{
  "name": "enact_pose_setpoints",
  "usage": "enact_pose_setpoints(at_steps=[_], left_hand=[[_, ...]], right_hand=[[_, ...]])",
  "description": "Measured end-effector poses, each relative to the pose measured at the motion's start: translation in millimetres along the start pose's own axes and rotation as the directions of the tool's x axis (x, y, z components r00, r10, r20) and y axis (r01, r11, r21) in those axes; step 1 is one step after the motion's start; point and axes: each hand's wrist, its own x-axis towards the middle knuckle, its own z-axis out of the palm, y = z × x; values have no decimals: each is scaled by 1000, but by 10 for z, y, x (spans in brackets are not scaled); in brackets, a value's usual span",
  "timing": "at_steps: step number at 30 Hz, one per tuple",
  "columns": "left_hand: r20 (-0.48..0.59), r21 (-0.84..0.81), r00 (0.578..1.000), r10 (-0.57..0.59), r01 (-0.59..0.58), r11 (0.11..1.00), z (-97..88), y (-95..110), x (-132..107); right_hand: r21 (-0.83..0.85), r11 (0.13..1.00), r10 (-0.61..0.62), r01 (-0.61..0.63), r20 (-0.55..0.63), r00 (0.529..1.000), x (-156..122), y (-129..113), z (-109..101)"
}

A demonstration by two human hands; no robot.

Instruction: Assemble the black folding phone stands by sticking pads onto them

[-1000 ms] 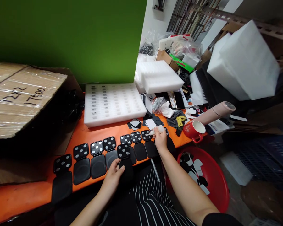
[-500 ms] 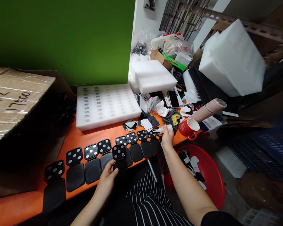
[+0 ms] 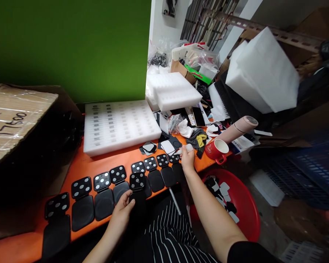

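Observation:
My left hand (image 3: 123, 212) is closed on an open black hinged case (image 3: 137, 181), its thumb and fingers at the left edge of the lower half. Pale round dots show on the raised half of this case. A small white squeeze bottle (image 3: 189, 148) with a thin nozzle is gripped in my right hand (image 3: 188, 159). Its nozzle points left, over the right end of a row of similar open cases. To the left of my left hand lie more of these cases, such as a dotted black one (image 3: 102, 181) on the orange table (image 3: 98, 163).
A white foam block (image 3: 123, 124) with slots lies behind the cases. At the right stand a red mug (image 3: 213, 150) and a pink flask (image 3: 234, 130). Below the table edge is a red basin (image 3: 248, 215) with black and white pieces. A cardboard box (image 3: 19, 120) is at the left.
The view has shifted a little, so most things appear slightly further left and lower. My right hand has moved slightly left with the bottle. The left hand keeps its hold on the case.

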Motion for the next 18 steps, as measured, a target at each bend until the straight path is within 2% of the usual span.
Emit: enact_pose_setpoints(at_steps=[10, 18], left_hand=[[35, -5, 999, 4, -4, 1000, -38, -51, 18], [15, -5, 1000, 7, -7, 1000, -52, -102, 53]], right_hand=[[-30, 998, -51, 52, 1, 999, 23, 31, -66], [-15, 998, -51, 53, 90, 995, -146, 26, -135]])
